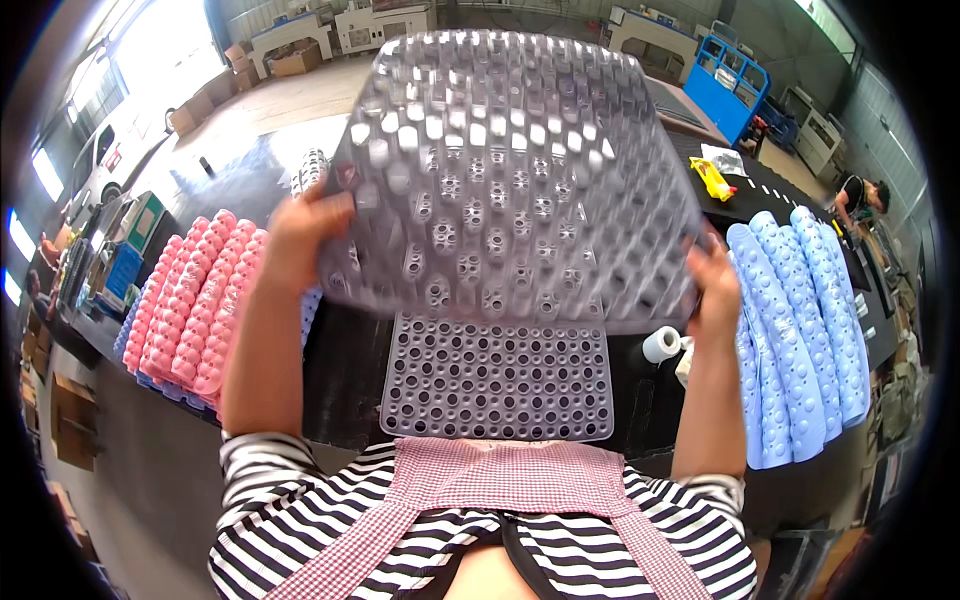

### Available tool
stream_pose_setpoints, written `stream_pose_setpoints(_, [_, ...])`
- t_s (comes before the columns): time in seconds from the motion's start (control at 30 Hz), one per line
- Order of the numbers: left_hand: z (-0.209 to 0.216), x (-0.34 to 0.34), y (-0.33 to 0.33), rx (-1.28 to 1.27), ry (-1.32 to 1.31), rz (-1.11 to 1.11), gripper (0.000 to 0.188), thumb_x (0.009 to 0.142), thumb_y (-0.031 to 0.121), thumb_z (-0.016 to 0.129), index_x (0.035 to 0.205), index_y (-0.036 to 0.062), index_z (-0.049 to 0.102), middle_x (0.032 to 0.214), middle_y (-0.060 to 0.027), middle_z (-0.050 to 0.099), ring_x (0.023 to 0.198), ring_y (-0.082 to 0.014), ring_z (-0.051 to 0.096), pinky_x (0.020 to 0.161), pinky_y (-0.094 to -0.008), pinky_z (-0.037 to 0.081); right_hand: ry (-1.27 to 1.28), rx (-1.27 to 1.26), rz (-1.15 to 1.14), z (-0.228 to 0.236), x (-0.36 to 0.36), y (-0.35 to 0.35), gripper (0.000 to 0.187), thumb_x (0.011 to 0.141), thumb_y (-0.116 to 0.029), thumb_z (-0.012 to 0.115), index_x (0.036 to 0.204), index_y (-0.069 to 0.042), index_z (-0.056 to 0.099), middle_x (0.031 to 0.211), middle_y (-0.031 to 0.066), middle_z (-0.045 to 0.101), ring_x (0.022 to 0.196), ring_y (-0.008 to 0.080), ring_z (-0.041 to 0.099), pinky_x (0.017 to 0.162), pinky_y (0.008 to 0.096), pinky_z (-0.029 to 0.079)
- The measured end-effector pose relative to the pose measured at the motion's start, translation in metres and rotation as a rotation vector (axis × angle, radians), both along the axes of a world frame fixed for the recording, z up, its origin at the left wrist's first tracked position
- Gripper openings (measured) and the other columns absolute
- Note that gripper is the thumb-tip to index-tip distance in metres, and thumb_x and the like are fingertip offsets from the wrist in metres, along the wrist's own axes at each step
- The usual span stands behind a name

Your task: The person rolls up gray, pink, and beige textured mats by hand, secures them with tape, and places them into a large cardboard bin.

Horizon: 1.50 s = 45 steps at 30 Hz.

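Observation:
Raised in front of me is a clear, grey-tinted bubbled bath mat (520,200), somewhat blurred by motion. My left hand (312,222) grips its left edge, thumb on the near face. At the right edge my right hand (712,285) is closed on the same mat. Below it, a second clear mat (497,385) with rows of round holes lies flat on the black table, close to my body. The raised mat hides that one's far part.
Rolled pink mats (200,300) are piled at the left, over blue ones. Rolled light-blue mats (800,335) lie at the right. A white roll (661,345) stands right of the flat mat. Farther back are a yellow tool (712,180) and a blue metal frame (725,90). Another person (862,200) works far right.

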<state>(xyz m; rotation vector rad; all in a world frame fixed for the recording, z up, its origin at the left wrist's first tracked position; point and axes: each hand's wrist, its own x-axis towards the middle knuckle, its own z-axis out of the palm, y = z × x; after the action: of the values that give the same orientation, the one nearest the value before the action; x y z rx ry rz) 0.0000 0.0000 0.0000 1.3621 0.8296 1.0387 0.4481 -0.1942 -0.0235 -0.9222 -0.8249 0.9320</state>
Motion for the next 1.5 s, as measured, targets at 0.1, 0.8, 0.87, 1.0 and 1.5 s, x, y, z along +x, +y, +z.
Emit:
stream_pose_setpoints(0.1, [-0.110,0.009,-0.068,-0.230,-0.154,-0.076,0.045,0.086,0.009,0.071,0.129,-0.0017,0.060,0.110,-0.0058,0.070,0.095,-0.0153,0.066,0.089,-0.0335,0.054,0.035,-0.171,-0.129,-0.107,-0.001,-0.050,0.057,0.088,0.005,0.060,0.143,0.007,0.047,0.126,0.0159,0.065,0.111,0.0226,0.066,0.101,0.0346,0.052])
stream_pose_setpoints(0.8, [-0.245,0.017,-0.138,-0.712,-0.668,0.158,0.047,0.104,0.013,0.056,0.148,0.0109,0.040,0.132,-0.0148,0.057,0.123,-0.0281,0.058,0.105,-0.0422,0.049,0.485,-0.248,0.140,-0.213,-0.022,-0.080,0.059,0.103,-0.029,0.055,0.156,-0.011,0.033,0.145,0.0259,0.052,0.135,0.0360,0.052,0.112,0.0464,0.042])
stream_pose_setpoints(0.87, [-0.242,0.049,-0.142,-0.490,-0.470,0.196,0.060,0.103,0.010,0.057,0.156,0.0137,0.030,0.149,-0.0203,0.043,0.134,-0.0313,0.050,0.112,-0.0413,0.042,0.073,-0.303,0.076,-0.212,-0.044,-0.066,0.071,0.102,-0.021,0.057,0.163,-0.016,0.020,0.155,0.0279,0.042,0.142,0.0379,0.044,0.116,0.0444,0.036])
stream_pose_setpoints(1.0, [-0.242,0.061,-0.146,0.598,0.834,-0.050,0.060,0.090,0.016,0.072,0.147,0.0171,0.052,0.160,-0.0153,0.040,0.134,-0.0354,0.048,0.114,-0.0449,0.038,-1.259,-0.234,0.026,-0.204,-0.067,-0.058,0.051,0.090,-0.012,0.069,0.140,-0.014,0.062,0.138,0.0117,0.063,0.127,0.0346,0.056,0.108,0.0420,0.043])
stream_pose_setpoints(1.5, [-0.253,0.051,-0.185,0.795,0.926,-0.054,0.056,0.068,0.013,0.085,0.122,0.0151,0.069,0.114,-0.0071,0.058,0.108,-0.0303,0.057,0.099,-0.0441,0.042,-1.459,-0.092,-0.003,-0.229,-0.077,-0.097,0.045,0.075,-0.009,0.078,0.120,-0.013,0.072,0.112,0.0053,0.060,0.107,0.0271,0.056,0.095,0.0414,0.042])
